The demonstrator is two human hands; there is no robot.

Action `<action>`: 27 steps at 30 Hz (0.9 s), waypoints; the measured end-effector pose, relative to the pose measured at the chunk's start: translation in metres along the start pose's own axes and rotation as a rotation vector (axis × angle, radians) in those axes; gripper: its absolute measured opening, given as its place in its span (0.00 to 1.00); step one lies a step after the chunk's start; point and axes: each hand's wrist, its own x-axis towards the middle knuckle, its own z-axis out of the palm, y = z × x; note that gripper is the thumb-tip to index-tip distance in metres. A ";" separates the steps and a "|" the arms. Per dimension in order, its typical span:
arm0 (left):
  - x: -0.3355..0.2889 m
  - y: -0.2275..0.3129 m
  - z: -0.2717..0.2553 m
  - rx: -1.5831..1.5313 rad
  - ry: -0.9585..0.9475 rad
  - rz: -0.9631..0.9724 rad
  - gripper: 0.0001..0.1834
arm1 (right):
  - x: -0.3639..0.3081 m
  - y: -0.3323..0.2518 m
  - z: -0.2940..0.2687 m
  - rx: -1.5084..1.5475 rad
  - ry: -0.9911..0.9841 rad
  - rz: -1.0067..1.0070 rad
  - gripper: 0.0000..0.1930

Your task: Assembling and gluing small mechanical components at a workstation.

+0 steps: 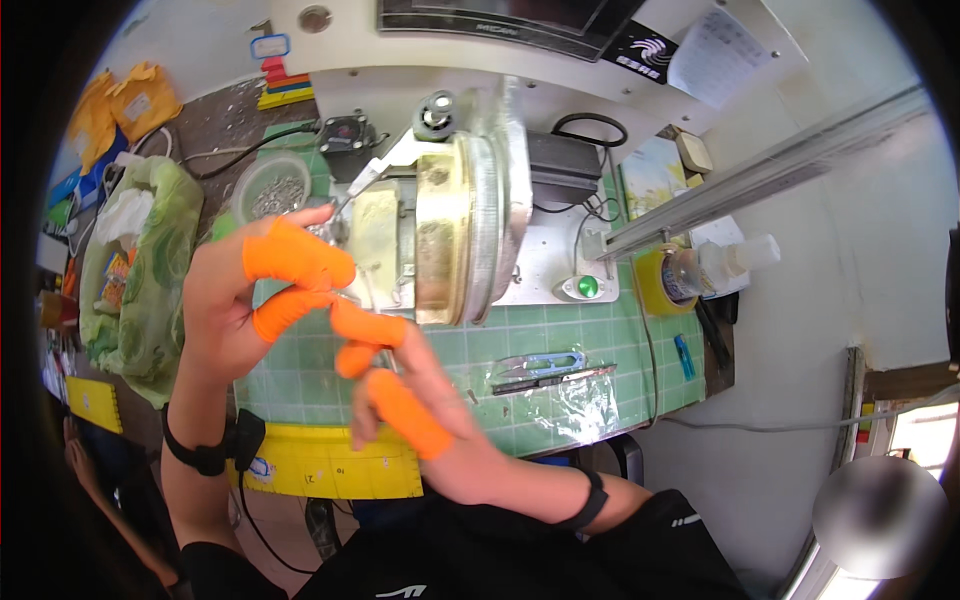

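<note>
Orange finger cots cover several fingers of both my hands. My left hand (270, 285) is pinched closed beside a pale yellowish block (376, 225) on the machine. Its fingertips meet those of my right hand (410, 375), which is closed too, just below and to the right. A thin metallic sliver shows at the right fingers; what either hand pinches is too small to name. Right of the block stands a brass-coloured wheel (437, 240) against a silver disc (485, 230). A white lever arm (400, 153) reaches down toward the block. Behind my left hand sits a tub of small metal pieces (278, 195).
Blue-handled snips (545, 364) and a dark slim tool (555, 380) lie on a clear plastic sheet on the green mat (460, 400). A yellow ruler (340, 462) runs along the front edge. A metal rail (740, 170) slants across the right; a green bag-lined bin (145, 310) stands left.
</note>
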 end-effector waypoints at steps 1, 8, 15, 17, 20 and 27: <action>-0.001 0.000 -0.002 0.021 0.009 -0.025 0.07 | -0.007 -0.011 -0.010 -0.058 -0.073 0.052 0.30; 0.008 -0.001 -0.001 0.064 -0.053 0.099 0.08 | -0.009 -0.023 -0.024 -0.053 -0.155 0.140 0.38; 0.004 0.001 -0.008 -0.090 -0.023 -0.026 0.06 | 0.019 0.006 -0.010 0.269 -0.006 0.142 0.28; 0.003 0.001 -0.005 -0.162 0.011 -0.060 0.06 | 0.026 0.014 -0.007 0.407 0.064 0.144 0.21; 0.003 0.001 -0.006 -0.242 0.028 -0.082 0.05 | 0.038 0.026 -0.012 0.409 0.096 0.104 0.19; 0.002 0.001 -0.007 -0.241 -0.011 -0.097 0.06 | 0.017 0.028 -0.027 0.237 -0.178 0.080 0.21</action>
